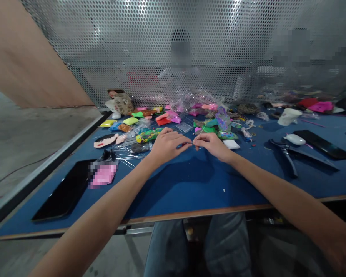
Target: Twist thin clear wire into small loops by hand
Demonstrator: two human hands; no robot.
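Note:
Above the middle of the blue table, my left hand [169,144] and my right hand [212,144] meet at the fingertips. My right hand is closed in a pinch on a thin wire [202,130], which slants up from its fingers. Thumb and fingers of my left hand are pressed together; whatever lies between them is too small to make out. Several thin metal wires [123,154] lie left of my left hand, near a yellow-green clay piece [147,136]. A white square piece [231,144] rests beside my right hand.
A black tablet-like slab [65,190] and a pink packet [104,175] lie at left. Pliers [285,156], a dark case [323,144] and a white cup [289,116] are at right. Bagged coloured clay [173,116] lines the back, before a perforated metal screen [150,46]; people sit beyond it.

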